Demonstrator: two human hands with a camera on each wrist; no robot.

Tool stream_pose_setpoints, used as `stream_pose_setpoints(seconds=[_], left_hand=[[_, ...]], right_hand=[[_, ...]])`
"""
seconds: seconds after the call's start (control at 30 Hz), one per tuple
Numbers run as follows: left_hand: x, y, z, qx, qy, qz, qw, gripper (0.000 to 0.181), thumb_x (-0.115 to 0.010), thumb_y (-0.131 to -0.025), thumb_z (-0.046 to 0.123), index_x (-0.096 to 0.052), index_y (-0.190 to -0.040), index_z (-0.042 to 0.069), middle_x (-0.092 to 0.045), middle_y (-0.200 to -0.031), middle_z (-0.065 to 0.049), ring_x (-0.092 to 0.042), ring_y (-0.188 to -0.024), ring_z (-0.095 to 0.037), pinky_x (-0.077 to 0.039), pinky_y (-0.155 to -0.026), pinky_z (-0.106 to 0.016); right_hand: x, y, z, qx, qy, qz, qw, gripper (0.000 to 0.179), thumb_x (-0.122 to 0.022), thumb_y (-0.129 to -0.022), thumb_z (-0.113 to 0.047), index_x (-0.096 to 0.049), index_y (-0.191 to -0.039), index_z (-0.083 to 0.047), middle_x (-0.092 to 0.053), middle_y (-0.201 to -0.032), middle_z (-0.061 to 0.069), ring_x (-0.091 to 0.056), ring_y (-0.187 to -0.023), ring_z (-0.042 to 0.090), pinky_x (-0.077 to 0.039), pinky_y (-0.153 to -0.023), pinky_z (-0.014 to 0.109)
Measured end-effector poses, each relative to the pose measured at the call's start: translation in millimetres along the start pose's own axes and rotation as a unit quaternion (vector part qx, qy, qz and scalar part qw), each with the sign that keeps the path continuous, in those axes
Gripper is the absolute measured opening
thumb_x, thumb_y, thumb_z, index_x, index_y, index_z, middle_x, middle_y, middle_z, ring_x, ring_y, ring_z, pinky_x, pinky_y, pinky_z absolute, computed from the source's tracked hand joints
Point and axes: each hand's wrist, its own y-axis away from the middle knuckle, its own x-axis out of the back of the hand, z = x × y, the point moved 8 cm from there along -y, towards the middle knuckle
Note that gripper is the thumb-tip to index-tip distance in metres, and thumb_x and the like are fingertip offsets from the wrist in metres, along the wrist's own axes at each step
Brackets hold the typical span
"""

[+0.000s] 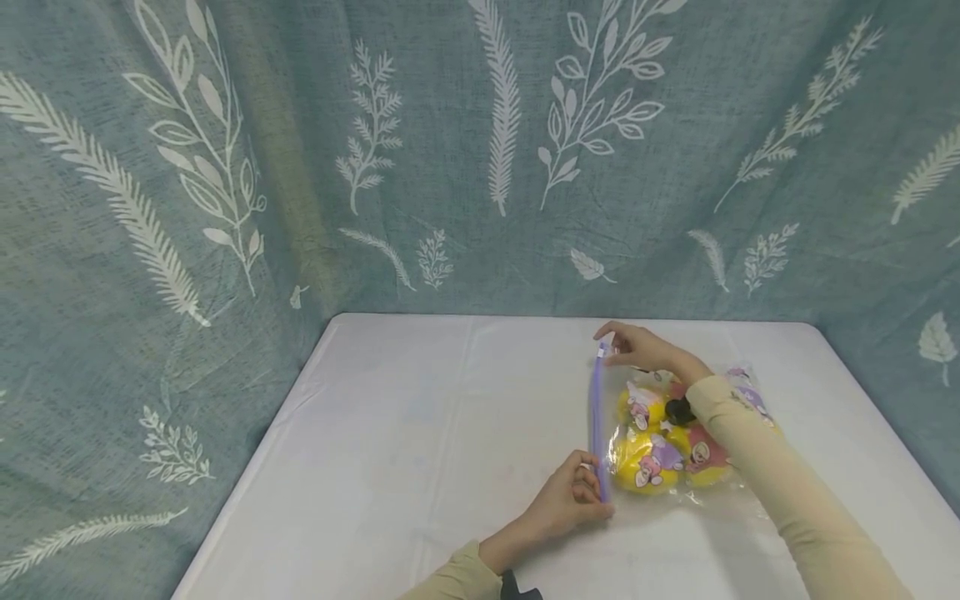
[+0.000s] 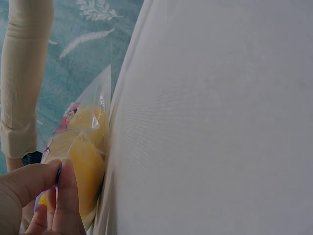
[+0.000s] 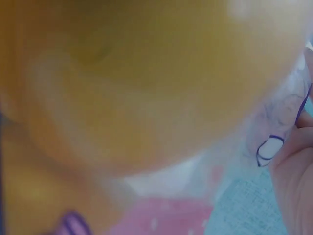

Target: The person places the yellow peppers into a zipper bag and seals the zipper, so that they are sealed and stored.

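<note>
A clear zip bag (image 1: 693,492) printed with pink and purple cartoon figures lies on the white table, its purple zip strip (image 1: 597,408) along the left side. Yellow rounded things (image 1: 647,481) fill it, with a black piece (image 1: 679,410) among them. My left hand (image 1: 566,500) pinches the near end of the strip between thumb and finger; the left wrist view shows the pinch, with the bag (image 2: 93,127) bulging behind. At the far end, by the white slider (image 1: 602,352), my right hand (image 1: 637,346) grips the strip's corner, its forearm crossing over the bag. Yellow contents (image 3: 146,88) fill most of the right wrist view.
The white-covered table (image 1: 390,417) extends to the left of the bag. A teal curtain (image 1: 450,167) with white leaf patterns hangs behind the table and at both sides. A small black object (image 1: 517,587) shows at the left cuff.
</note>
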Motion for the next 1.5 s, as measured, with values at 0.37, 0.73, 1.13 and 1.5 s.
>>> stream_pose_setpoints(seconds=[0.37, 0.73, 1.13, 1.5], left_hand=[[5.2, 1.5, -0.1, -0.002, -0.036, 0.021, 0.9991, 0.058, -0.073, -0.075, -0.001, -0.041, -0.123, 0.007, -0.056, -0.091, -0.006, -0.063, -0.068, -0.007, -0.050, -0.067, -0.014], [13.8, -0.1, 1.1, -0.012, -0.024, 0.007, 0.9996, 0.070, -0.072, -0.076, -0.002, -0.037, -0.135, 0.012, -0.050, -0.090, -0.009, -0.056, -0.063, -0.001, -0.048, -0.060, -0.011], [17.8, -6.8, -4.0, 0.027, -0.009, 0.008, 0.9996, 0.063, -0.072, -0.072, -0.008, -0.049, -0.126, 0.012, -0.047, -0.091, -0.004, -0.057, -0.061, -0.004, -0.047, -0.053, -0.012], [26.4, -15.2, 2.0, 0.020, -0.062, 0.038, 0.9972, 0.045, -0.072, -0.078, 0.003, -0.054, -0.118, 0.010, -0.053, -0.104, -0.011, -0.057, -0.068, -0.007, -0.051, -0.054, -0.017]], right_hand=[[8.5, -1.3, -4.0, 0.005, 0.027, 0.009, 0.9996, 0.038, -0.065, -0.086, -0.014, -0.050, -0.120, -0.005, -0.054, -0.080, 0.005, -0.044, -0.061, 0.013, -0.042, -0.055, 0.024], [13.4, 1.0, -5.8, 0.013, 0.019, 0.038, 0.9990, 0.035, -0.065, -0.086, -0.010, -0.050, -0.116, -0.002, -0.054, -0.080, 0.008, -0.043, -0.061, 0.013, -0.041, -0.055, 0.023], [11.2, 1.3, -13.1, 0.014, -0.008, 0.033, 0.9993, 0.038, -0.063, -0.087, -0.009, -0.043, -0.118, 0.002, -0.049, -0.079, 0.007, -0.043, -0.063, 0.015, -0.041, -0.058, 0.025], [6.7, 1.9, -17.1, 0.018, -0.037, 0.035, 0.9985, 0.035, -0.064, -0.087, -0.010, -0.045, -0.115, 0.002, -0.050, -0.079, 0.010, -0.044, -0.062, 0.015, -0.041, -0.055, 0.024]])
